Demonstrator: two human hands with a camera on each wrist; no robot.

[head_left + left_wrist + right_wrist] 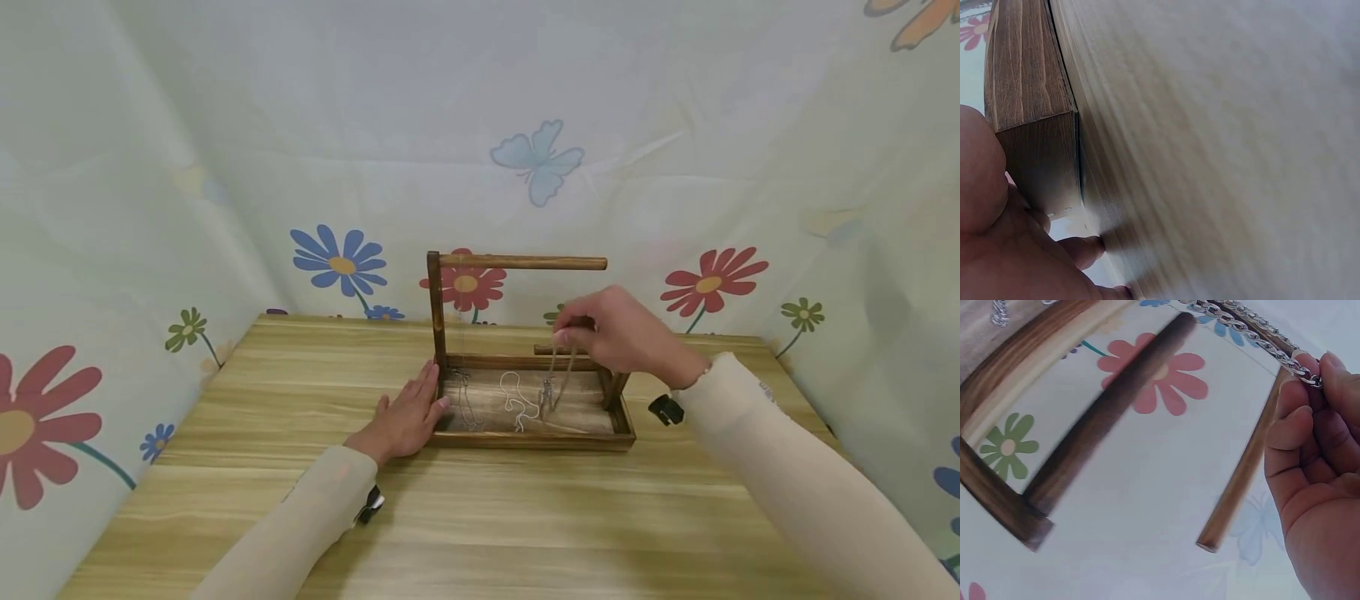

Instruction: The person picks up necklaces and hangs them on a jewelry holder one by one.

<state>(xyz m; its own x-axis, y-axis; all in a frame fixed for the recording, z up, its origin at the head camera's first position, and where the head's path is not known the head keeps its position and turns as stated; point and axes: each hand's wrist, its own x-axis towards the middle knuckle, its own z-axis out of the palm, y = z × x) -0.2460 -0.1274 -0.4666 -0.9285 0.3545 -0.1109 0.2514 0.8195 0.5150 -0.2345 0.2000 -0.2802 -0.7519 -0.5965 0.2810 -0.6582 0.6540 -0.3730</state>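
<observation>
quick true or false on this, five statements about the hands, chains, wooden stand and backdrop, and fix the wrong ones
1. The right hand pinches a silver chain. True.
2. The left hand grips the upper bar. False: it touches the end of the wooden tray.
3. A pale chain lies in the wooden tray. True.
4. The upper bar and lower bar share one post. False: the upper bar joins the left post, the lower bar the right post.
5. The backdrop shows a blue butterfly. True.

Staged tabletop booth, room type unclear. Pale creased flower-and-butterfly-print sheeting [420,100] surrounds rectangular yellowish wood-grain table [525,517] on three sides.
</observation>
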